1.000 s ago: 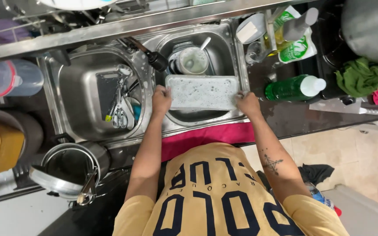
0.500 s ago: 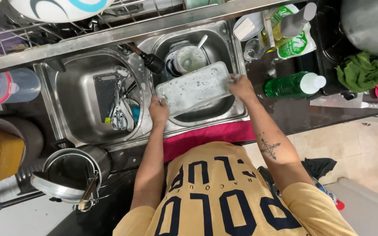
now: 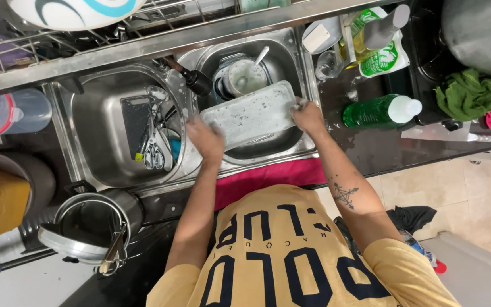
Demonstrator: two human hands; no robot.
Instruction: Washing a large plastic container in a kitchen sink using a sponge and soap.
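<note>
A rectangular pale tray [image 3: 251,113], covered in soap suds, is held tilted over the right basin of a steel double sink [image 3: 305,85]. My right hand [image 3: 308,116] grips its right end. My left hand [image 3: 206,139], blurred by motion, is at its left near corner with the fingers on the edge. Under the tray's far side sit a soapy cup with a spoon [image 3: 245,74] and a black pan handle [image 3: 191,78].
The left basin [image 3: 86,113] holds scissors [image 3: 153,150] and a dark board. A green soap bottle [image 3: 379,111], a green cloth [image 3: 470,94] and a knife [image 3: 456,135] lie on the right counter. A pot with a lid [image 3: 86,227] stands near left; a dish rack [image 3: 41,40] runs behind.
The tray has turned from level to slanted, its right end up and away. My left hand has slid toward me and to the left; my right hand has moved farther from me.
</note>
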